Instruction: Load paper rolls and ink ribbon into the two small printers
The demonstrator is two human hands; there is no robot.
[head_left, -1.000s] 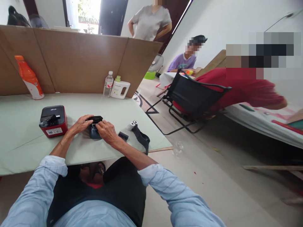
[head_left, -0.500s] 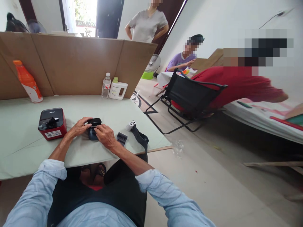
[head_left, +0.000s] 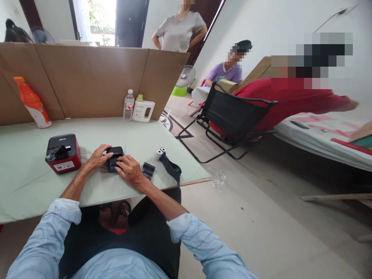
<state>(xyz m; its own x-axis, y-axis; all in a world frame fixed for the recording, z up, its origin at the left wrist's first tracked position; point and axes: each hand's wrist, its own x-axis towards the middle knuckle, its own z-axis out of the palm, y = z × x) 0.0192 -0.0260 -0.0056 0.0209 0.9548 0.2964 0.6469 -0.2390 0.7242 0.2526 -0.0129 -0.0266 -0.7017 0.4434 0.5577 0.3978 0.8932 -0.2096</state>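
A small dark label printer (head_left: pixel 115 152) rests on the pale green table (head_left: pixel 35 186) in front of me. My left hand (head_left: pixel 97 158) grips its left side with curled fingers. My right hand (head_left: pixel 130 169) lies over its right side, fingers pressing on its black lid, which sits closed down. A red and black printer (head_left: pixel 63 152) stands to the left. Two white paper rolls (head_left: pixel 159 153), a small black part (head_left: pixel 148 170) and a black strap (head_left: pixel 172 168) lie to the right of my hands.
A cardboard screen (head_left: pixel 95 81) walls the table's far side, with an orange bottle (head_left: pixel 31 103), a water bottle (head_left: pixel 127 105) and a white jug (head_left: pixel 143 110) along it. A black folding chair (head_left: pixel 232 120) stands right. Other people stand and sit beyond.
The small printer's black lid, raised a second ago, has come down flat under my fingers. The view has shifted slightly; my hands stay on the device.
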